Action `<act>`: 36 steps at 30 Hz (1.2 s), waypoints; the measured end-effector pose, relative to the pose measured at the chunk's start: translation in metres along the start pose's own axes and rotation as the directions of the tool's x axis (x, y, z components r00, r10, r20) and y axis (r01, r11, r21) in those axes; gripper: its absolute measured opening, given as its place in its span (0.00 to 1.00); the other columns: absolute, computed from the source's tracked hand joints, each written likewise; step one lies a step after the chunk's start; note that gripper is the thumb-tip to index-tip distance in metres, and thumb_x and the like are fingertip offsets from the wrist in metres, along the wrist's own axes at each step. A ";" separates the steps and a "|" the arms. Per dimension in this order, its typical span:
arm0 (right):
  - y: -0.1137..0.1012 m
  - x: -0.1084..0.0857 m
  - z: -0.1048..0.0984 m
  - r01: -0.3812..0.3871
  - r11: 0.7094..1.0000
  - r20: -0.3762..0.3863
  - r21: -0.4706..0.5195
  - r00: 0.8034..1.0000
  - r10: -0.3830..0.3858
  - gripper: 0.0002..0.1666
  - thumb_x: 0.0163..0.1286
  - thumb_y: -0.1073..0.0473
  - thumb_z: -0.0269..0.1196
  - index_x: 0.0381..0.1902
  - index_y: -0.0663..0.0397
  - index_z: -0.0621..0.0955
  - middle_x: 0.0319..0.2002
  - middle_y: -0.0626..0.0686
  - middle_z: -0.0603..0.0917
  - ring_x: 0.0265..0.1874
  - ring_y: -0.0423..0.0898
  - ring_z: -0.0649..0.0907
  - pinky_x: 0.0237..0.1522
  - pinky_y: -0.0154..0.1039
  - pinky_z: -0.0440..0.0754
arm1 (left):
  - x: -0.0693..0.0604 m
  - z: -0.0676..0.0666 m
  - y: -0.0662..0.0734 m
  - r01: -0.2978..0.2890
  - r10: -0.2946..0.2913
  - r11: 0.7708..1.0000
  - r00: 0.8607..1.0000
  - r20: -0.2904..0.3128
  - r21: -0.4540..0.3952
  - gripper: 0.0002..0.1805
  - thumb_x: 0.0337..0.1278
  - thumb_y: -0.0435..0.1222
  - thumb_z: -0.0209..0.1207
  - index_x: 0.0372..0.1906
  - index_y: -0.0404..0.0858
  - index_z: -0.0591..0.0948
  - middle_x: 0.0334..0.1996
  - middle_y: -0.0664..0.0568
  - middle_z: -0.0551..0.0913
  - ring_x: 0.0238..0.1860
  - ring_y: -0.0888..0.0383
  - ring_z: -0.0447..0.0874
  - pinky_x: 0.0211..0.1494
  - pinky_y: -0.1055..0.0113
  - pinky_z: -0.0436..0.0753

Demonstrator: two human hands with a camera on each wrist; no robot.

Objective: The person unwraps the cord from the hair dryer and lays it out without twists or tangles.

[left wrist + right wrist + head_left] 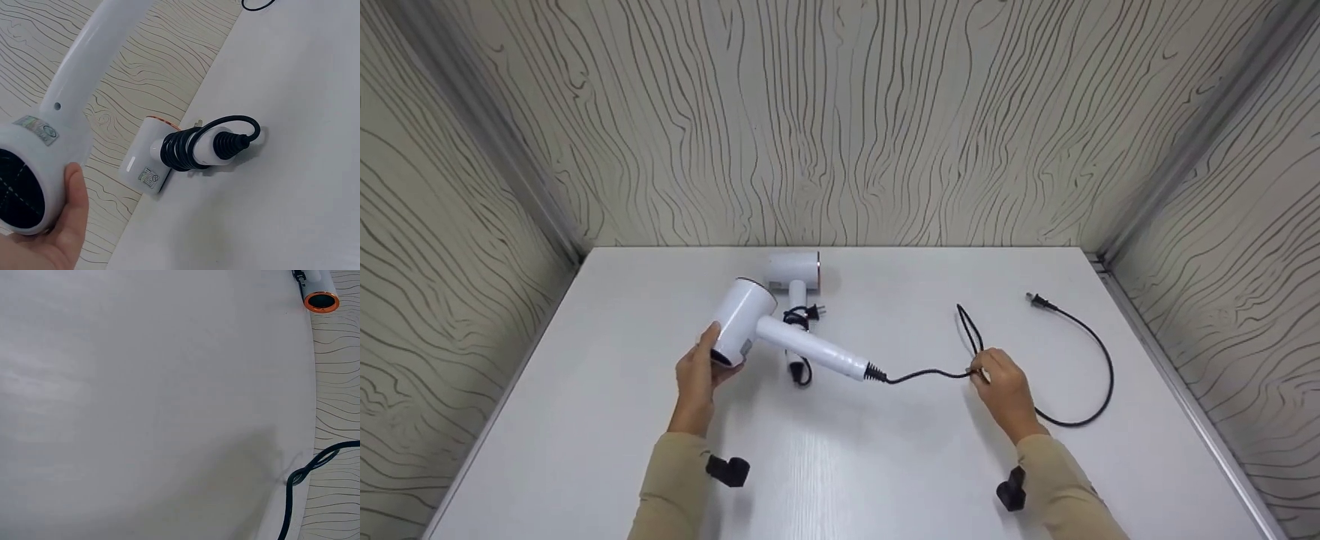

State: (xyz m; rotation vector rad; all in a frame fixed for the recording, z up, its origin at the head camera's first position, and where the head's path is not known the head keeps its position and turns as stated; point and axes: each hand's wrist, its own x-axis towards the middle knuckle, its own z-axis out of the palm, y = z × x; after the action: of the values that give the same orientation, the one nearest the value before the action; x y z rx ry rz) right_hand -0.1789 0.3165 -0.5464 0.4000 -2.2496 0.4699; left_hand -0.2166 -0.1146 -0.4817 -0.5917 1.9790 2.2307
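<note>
My left hand [697,379] grips a white hair dryer [811,346] by the barrel, holding it above the table with the handle slanting down to the right. In the left wrist view, the thumb and fingers wrap the barrel beside its dark round end. From the handle a black cord [922,373] runs to my right hand [1003,386], which pinches it. A narrow loop of cord stands up beyond those fingers, and the rest curves right to the plug [1039,301]. The right wrist view shows some twisted cord [304,472], but no hand.
A second white hair dryer [795,270] lies near the table's back edge, behind the held one. Its own black cord [183,149] is wound around the handle. Wood-grain panels [840,120] enclose the white table [840,465] at the back and sides.
</note>
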 end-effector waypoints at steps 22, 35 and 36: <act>-0.002 -0.022 0.005 -0.079 0.995 0.203 -0.065 0.975 0.090 0.21 0.42 0.79 0.72 0.36 0.61 0.84 0.38 0.56 0.83 0.40 0.51 0.85 0.43 0.40 0.87 | -0.002 0.046 -0.011 -0.042 0.030 0.993 0.993 0.113 0.110 0.35 0.60 0.54 0.58 0.57 0.27 0.72 0.54 0.35 0.76 0.42 0.55 0.85 0.48 0.65 0.87; 0.007 -0.027 -0.009 -0.111 0.991 0.175 -0.076 0.977 0.123 0.22 0.43 0.83 0.69 0.36 0.63 0.83 0.35 0.57 0.82 0.36 0.51 0.85 0.38 0.39 0.87 | -0.001 0.064 -0.017 -0.035 0.015 0.990 0.989 0.147 0.134 0.36 0.59 0.55 0.58 0.59 0.29 0.72 0.57 0.34 0.76 0.47 0.53 0.84 0.55 0.60 0.85; 0.008 -0.028 -0.010 -0.127 0.989 0.183 -0.080 0.973 0.140 0.22 0.44 0.83 0.68 0.37 0.62 0.83 0.35 0.57 0.83 0.36 0.51 0.85 0.38 0.39 0.87 | -0.001 0.065 -0.018 -0.034 0.013 0.990 0.989 0.146 0.139 0.37 0.59 0.55 0.58 0.59 0.28 0.72 0.57 0.34 0.76 0.47 0.52 0.84 0.55 0.60 0.85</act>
State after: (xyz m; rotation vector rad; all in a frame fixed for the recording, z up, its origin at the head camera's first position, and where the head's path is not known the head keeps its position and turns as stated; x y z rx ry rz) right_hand -0.1577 0.3320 -0.5629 0.2680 -2.4799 0.4387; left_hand -0.2243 -0.0481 -0.4929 -0.3810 2.0576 2.0593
